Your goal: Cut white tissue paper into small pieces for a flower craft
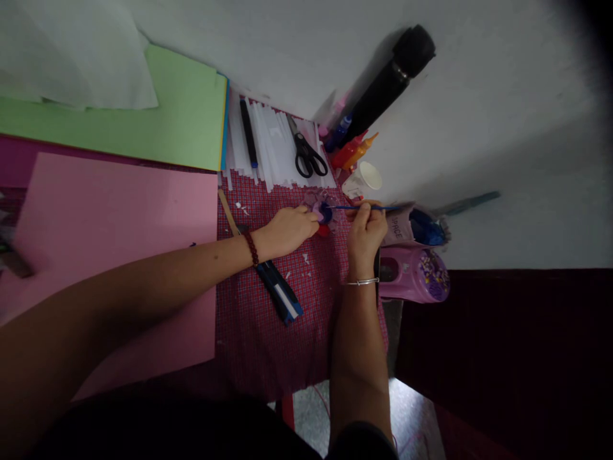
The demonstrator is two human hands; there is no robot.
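My right hand (366, 235) is closed round a thin blue paintbrush (341, 207), held level with its tip pointing left. The tip reaches dark blue paint (326, 213) in a small clear, scalloped paint palette (313, 197), where lilac and red patches also show. From the left, my left hand (291, 231) grips the palette's near edge with its fingers together; its fingertips are partly hidden. Under my left wrist lies a blue and black box cutter (280, 291). A wooden stick (228, 212) rests beside that wrist.
Black scissors (310, 156) and a black marker (248, 134) lie on white strips (271, 140). Paint bottles (355, 152), a paper cup (368, 177) and a black flask (390, 83) stand along the wall. Pink paper (143, 217) covers the left side. A pink container (416, 275) sits right.
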